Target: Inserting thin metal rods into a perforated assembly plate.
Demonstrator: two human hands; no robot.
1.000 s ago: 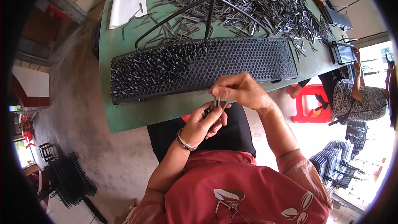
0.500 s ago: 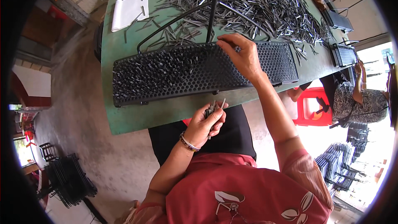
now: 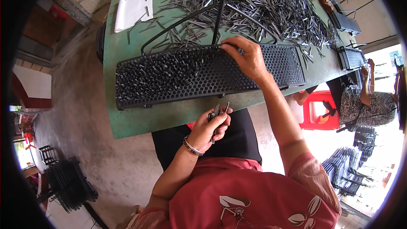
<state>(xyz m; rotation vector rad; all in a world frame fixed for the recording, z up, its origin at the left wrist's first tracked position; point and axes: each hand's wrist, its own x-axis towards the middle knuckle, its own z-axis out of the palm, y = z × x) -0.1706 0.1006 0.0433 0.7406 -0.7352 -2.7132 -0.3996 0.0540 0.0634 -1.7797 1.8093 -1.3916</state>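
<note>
Below the table's near edge, my left hand (image 3: 210, 128) is closed round a small bunch of thin dark strips (image 3: 216, 114), their ends poking up past the thumb. A long black perforated panel (image 3: 237, 75) lies on the green table, with a bent black metal frame (image 3: 217, 21) rising behind it. Its left half is thick with upright strip ends (image 3: 154, 72); bare round holes show to the right. Over the panel's far edge, near its middle, my right hand (image 3: 248, 57) holds thumb and fingers together. Whatever is between those fingertips is too small to make out.
A big heap of loose dark strips (image 3: 271, 8) covers the far table. White paper (image 3: 133, 12) lies at the far left. Another person (image 3: 366, 106) sits at the right beside a red stool (image 3: 316, 110). Black racks (image 3: 70, 182) stand on the floor at left.
My right hand's fingertips have come down slightly against the far edge of the panel. My left hand has barely shifted, still gripping its strips.
</note>
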